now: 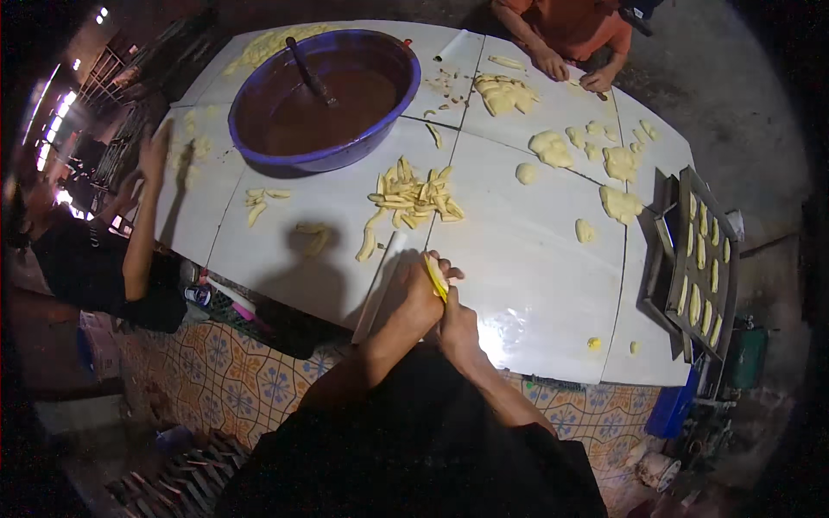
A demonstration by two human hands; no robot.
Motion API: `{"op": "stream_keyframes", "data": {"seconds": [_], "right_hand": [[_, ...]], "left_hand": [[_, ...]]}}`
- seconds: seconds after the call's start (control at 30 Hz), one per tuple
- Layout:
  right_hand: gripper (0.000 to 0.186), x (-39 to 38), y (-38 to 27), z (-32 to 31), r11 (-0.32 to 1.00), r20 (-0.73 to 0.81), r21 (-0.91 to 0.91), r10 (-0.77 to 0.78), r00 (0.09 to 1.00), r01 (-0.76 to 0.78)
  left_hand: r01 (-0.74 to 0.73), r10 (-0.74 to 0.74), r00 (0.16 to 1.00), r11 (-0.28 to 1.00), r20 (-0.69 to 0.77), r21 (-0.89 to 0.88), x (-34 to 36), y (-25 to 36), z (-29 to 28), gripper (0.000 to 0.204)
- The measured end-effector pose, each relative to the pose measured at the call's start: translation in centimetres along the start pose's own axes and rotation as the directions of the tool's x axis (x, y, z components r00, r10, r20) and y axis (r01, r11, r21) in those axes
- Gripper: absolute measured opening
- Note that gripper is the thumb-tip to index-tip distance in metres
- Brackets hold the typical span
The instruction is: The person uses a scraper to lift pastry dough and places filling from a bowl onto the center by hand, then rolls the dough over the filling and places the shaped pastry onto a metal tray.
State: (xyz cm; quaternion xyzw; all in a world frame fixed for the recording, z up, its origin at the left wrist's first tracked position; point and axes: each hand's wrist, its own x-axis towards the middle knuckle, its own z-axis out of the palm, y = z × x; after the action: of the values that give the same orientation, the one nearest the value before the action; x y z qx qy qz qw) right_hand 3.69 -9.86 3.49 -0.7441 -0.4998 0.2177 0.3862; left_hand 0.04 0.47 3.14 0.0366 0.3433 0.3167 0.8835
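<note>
Over the near edge of the white-topped table (527,259), my two hands are close together. My left hand (421,289) is closed around a slim, bright yellow thing with a pale middle (438,274); its kind is not clear. My right hand (458,326) is closed at the lower end of the same thing, its fingertips partly hidden. Just beyond my hands lies a pile of pale yellow, finger-long strips (414,197). Left of my left hand, a white rod (380,285) lies on the table, reaching its near edge.
A purple basin (324,164) of brown mixture holds a dark-handled utensil (309,73). Dough lumps (551,148) are spread at right, beside a tilted metal tray (725,250) of dough strips. One person's hands (574,76) work at the far side; another person's arm (145,216) reaches in at left.
</note>
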Motion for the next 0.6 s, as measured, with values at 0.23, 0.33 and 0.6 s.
{"op": "stream_keyframes", "data": {"seconds": [0.23,0.33,0.6], "right_hand": [[0.046,0.4,0.7,0.0,0.99,0.057,0.098,0.097,0.994,-0.103],[0.042,0.5,0.7,0.1,0.994,0.02,0.072,0.086,0.996,-0.087],[0.048,0.5,3.6,0.4,0.994,0.002,0.072,0.079,0.997,-0.079]], "left_hand": [[-0.072,0.062,0.994,0.991,0.091,0.112,0.1,-0.7,0.0,0.025],[-0.096,0.086,0.993,0.987,0.084,0.125,-0.2,-0.9,0.8,0.02],[-0.108,0.103,0.994,0.934,0.033,0.341,-0.9,-2.5,1.2,0.02]]}}
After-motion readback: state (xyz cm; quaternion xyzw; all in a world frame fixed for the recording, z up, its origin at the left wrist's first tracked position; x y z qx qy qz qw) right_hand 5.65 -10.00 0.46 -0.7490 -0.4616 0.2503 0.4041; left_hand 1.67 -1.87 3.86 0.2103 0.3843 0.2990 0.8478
